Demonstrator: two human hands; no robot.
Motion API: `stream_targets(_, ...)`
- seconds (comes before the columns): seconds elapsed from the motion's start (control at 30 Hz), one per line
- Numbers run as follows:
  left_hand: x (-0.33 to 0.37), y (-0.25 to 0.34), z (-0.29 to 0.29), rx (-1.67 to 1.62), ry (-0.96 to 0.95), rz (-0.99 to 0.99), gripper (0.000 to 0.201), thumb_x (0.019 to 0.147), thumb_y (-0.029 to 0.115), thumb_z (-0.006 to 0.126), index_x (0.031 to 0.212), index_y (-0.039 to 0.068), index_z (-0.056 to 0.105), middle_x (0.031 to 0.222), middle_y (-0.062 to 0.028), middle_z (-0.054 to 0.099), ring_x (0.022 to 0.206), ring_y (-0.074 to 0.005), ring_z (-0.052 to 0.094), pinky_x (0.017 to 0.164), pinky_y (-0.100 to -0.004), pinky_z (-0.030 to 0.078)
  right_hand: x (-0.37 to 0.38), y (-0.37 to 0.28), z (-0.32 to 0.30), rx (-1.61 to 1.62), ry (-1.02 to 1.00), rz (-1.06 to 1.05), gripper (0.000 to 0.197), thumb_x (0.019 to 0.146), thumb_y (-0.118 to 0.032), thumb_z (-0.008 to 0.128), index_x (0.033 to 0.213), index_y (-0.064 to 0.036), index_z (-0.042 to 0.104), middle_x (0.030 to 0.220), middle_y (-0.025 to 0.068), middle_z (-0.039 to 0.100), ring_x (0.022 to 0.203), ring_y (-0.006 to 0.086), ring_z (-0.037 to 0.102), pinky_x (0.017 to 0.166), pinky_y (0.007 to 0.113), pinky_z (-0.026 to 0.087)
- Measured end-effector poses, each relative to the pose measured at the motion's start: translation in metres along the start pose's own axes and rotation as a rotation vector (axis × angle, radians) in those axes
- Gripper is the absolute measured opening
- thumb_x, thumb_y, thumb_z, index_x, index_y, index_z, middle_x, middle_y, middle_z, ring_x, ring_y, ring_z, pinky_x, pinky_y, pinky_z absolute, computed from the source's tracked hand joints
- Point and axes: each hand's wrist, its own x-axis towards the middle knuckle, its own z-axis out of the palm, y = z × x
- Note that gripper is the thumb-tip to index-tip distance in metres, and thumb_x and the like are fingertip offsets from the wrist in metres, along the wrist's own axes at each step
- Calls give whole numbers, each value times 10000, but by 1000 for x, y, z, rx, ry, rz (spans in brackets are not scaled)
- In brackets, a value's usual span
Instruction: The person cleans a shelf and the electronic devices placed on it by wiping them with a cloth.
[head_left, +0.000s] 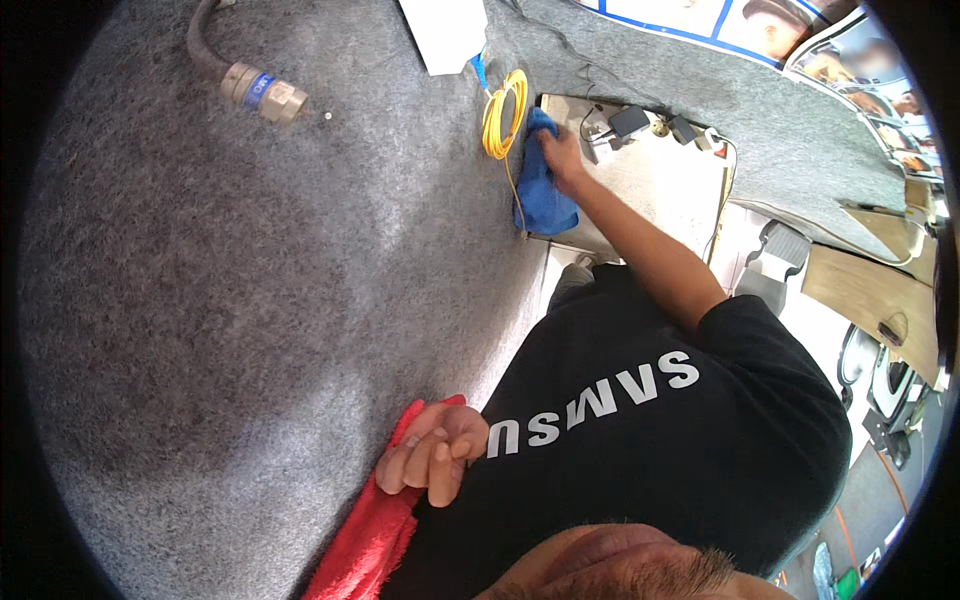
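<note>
My right hand (562, 160), at the end of my outstretched arm, grips a blue cloth (548, 200). The cloth bunches up against the left edge of a pale box or panel (670, 190). Just left of the cloth hangs a coil of thin yellow cable (505, 115); a strand from it runs down past the cloth. My left hand (435, 455) is close to my chest with its fingers curled against a red towel (365, 540). The towel shows behind the fingers and trails toward the lower edge. It hides my left forearm.
Black and white power adapters (630, 122) and plugs line the panel's upper side. A white device (445, 35) with a blue connector is above the coil. A thick cable with a metal connector (262, 92) hangs at upper left against the grey fuzzy surface (200, 300). Shoes (890, 385) lie at far right.
</note>
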Motion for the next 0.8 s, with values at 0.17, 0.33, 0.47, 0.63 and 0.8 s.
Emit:
stream_targets(0.17,1,0,1,2,-44,-12,164,986,319,457,963,157,469,684,69,397,758,-126,406,719,-265,310,35,-40,9,-114,157,77,459,859,-254,660,1203,49,640,1100,267,703,1010,351,695,873,439,535)
stream_targets(0.33,2,1,7,14,-24,-11,164,987,319,456,954,159,474,690,70,400,739,-121,385,711,-266,303,-10,-21,2,-218,161,-35,553,848,-289,640,1271,66,618,1175,314,666,1144,407,646,955,440,503)
stream_targets(0.47,2,-1,6,24,-17,-2,162,986,311,458,951,154,480,689,68,396,720,-114,367,706,-268,299,-57,-8,-14,-352,-50,54,519,852,-294,603,1267,15,643,1147,295,684,1103,396,669,941,450,505)
stream_targets(0.63,3,0,8,23,-17,7,161,986,304,457,962,147,483,685,67,392,721,-116,367,707,-268,299,-68,-9,-40,-337,-216,105,442,855,-303,594,1189,-29,684,1003,278,714,981,426,694,880,491,514)
stream_targets(0.8,3,0,6,15,-19,5,158,988,301,452,968,147,483,684,66,390,726,-121,367,715,-273,299,-8,-19,-29,-592,153,-312,514,892,-301,586,1311,-5,567,1123,278,649,918,500,663,834,534,529)
